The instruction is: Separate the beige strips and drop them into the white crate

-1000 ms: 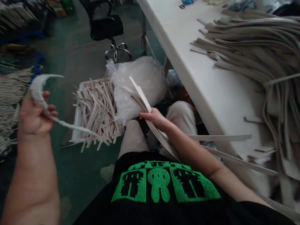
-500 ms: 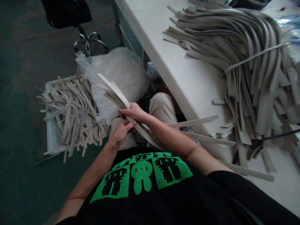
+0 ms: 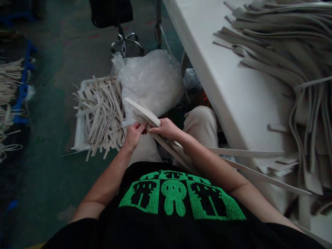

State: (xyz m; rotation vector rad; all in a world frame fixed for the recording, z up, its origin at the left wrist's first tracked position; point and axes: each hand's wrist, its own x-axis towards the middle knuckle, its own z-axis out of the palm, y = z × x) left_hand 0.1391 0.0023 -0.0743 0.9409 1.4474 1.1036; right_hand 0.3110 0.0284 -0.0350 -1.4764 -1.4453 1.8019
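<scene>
Several flat beige strips (image 3: 142, 110) lie across my lap, their near ends pointing up and to the left. My right hand (image 3: 167, 128) is closed round these strips, with long tails running back under my forearm to the table. Just left of it, my left hand (image 3: 135, 135) pinches at the strips with thumb and fingers. Its fingertips almost meet those of my right hand, and exactly which strip they grip is partly hidden. Past my left hand stands a white bin (image 3: 79, 133) heaped with loose beige strips (image 3: 102, 110).
A stuffed clear plastic bag (image 3: 153, 81) sits beyond my knees. The white table (image 3: 201, 52) at right bears a large tied bundle of strips (image 3: 280, 45). An office chair (image 3: 111, 14) stands at the back, and a blue rack (image 3: 24, 83) with cords is far left.
My view has swung left, so the scene sits further right and the blue rack shows. My left hand has shifted up along the strips, beside the right hand's fingertips.
</scene>
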